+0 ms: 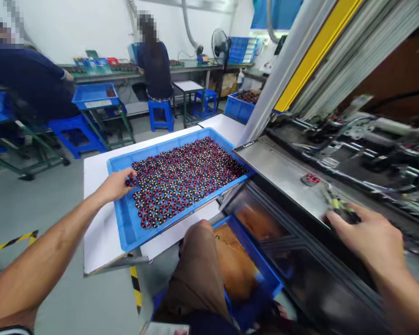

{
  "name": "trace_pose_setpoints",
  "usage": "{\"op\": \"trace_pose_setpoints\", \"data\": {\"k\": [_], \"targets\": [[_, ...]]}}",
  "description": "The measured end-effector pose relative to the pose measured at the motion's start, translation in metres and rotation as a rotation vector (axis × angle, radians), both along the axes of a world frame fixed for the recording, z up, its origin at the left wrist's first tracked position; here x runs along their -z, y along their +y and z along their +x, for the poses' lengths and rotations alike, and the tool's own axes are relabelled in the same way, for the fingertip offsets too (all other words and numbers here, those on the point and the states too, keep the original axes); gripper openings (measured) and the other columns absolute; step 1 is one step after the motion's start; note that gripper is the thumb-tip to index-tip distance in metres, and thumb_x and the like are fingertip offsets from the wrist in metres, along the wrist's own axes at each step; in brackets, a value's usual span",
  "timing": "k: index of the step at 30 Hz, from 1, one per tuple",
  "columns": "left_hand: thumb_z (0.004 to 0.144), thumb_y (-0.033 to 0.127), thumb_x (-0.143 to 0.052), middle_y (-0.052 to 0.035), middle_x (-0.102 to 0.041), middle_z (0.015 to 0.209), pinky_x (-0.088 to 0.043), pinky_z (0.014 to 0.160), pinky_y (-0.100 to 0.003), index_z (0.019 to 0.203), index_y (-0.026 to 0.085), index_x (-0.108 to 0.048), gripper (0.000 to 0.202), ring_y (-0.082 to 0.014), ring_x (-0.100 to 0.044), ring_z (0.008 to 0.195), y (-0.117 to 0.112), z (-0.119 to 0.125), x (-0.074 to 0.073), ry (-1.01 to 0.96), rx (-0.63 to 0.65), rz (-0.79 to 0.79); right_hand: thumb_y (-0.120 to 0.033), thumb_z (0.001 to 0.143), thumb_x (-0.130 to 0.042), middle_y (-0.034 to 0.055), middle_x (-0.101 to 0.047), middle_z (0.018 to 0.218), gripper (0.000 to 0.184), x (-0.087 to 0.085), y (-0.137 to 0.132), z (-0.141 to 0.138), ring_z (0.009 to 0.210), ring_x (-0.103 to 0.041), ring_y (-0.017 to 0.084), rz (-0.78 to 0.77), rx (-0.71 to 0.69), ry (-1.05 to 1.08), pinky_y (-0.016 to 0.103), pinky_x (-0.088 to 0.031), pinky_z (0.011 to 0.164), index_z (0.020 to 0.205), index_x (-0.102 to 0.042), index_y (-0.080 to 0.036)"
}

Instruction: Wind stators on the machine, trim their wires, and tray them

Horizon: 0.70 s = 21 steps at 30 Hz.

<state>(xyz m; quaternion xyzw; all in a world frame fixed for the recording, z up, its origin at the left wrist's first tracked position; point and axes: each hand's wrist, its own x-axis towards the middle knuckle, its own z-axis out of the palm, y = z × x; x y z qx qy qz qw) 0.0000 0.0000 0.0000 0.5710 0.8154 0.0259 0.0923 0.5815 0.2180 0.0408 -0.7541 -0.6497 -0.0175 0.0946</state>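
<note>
In the head view my left hand (116, 187) is at the near left side of a blue tray (124, 232), its fingers closed on a small ring-shaped stator (130, 182). Many similar stators (181, 173), dark rings with red and copper-coloured windings, lie in the tray. On the right, my right hand (373, 232) grips pliers (341, 207) with yellow-green and black handles. Their jaws are blurred and point toward another stator (311, 178) lying on a metal ledge (279, 172). Whether the jaws touch it I cannot tell.
A machine (370, 135) with a yellow-edged frame (317, 56) stands on the right. Below the white table (94, 223), a blue bin (265, 279) holds something brown, beside my leg. Two people sit at a far bench; blue stools (160, 114) stand there.
</note>
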Motion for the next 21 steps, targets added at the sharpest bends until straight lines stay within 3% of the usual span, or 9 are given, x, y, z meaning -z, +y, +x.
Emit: {"op": "trace_pose_setpoints", "data": {"k": [4,9,17,21], "targets": [[0.090,0.034,-0.060,-0.0075,-0.065,0.110,-0.055,0.082,-0.041,0.115,0.015,-0.059,0.031,-0.0197,-0.064,0.095,0.016,-0.003,0.013,0.015,0.033,-0.052,-0.045,0.075,-0.055,0.0200,-0.060,0.132,0.064,0.001,-0.001,0.004,0.124,-0.055,0.036,0.041,-0.022,-0.018,0.043,-0.046,0.099,0.126,-0.062,-0.008],[0.091,0.033,-0.059,-0.0074,-0.064,0.110,-0.054,0.084,-0.042,0.114,0.015,-0.059,0.030,-0.0201,-0.064,0.096,0.019,-0.003,0.024,-0.002,0.067,-0.049,-0.043,0.077,-0.056,0.0192,-0.062,0.130,0.058,-0.001,-0.002,0.004,0.123,-0.055,0.033,0.034,-0.034,-0.053,0.040,-0.044,0.098,0.124,-0.064,-0.009],[0.090,0.034,-0.059,-0.0084,-0.063,0.115,-0.053,0.086,-0.044,0.117,0.015,-0.059,0.032,-0.0213,-0.063,0.100,0.019,-0.007,0.031,-0.049,0.036,-0.016,-0.039,0.083,-0.057,0.0203,-0.059,0.133,0.056,-0.003,-0.002,0.002,0.125,-0.053,0.030,-0.007,-0.029,-0.091,0.036,-0.042,0.093,0.129,-0.060,-0.008],[0.090,0.033,-0.060,-0.0084,-0.063,0.115,-0.053,0.087,-0.044,0.117,0.015,-0.058,0.032,-0.0214,-0.063,0.100,0.019,-0.005,0.028,-0.121,0.031,-0.009,-0.039,0.082,-0.057,0.0209,-0.061,0.130,0.054,-0.003,-0.003,0.000,0.122,-0.054,0.029,0.016,-0.054,-0.112,0.035,-0.041,0.090,0.126,-0.062,-0.008]]}}
